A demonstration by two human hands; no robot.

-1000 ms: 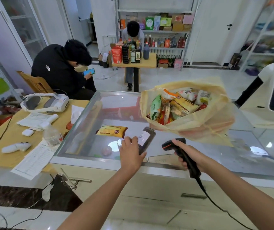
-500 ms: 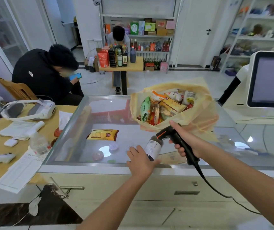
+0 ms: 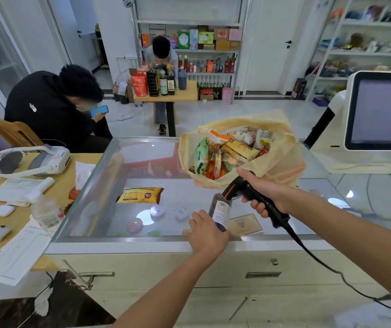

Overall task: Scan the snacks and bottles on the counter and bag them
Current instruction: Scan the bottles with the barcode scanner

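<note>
Lower centre of the frame: we have the left hand (image 3: 207,235) wrapped around the bottom end of a small dark bottle (image 3: 221,210), holding it tilted over the glass counter (image 3: 118,238) with its white label turned up. Right beside it, the right hand (image 3: 264,194) is clenched on the handle of a black barcode scanner (image 3: 234,188), whose head is almost touching the bottle's upper end. We'd call this the scan itself.

Just above, centre right, the yellow plastic bag (image 3: 282,129) gapes open, already stuffed with snacks. One yellow snack packet (image 3: 140,194) lies flat on the glass, left of centre, not yet bagged.

Now, handling. We judge that bottle rigid, smooth-sided and a good deal heavier than the crinkly packets. We can't tell whether it's glass or plastic, so we'd treat it as breakable. A full wrap around the body, below the label, looks the safe hold, since that slick label could slide under fingertips. Going into the bag, we'd want it lowered down the side, not dropped onto those soft snacks.
</note>
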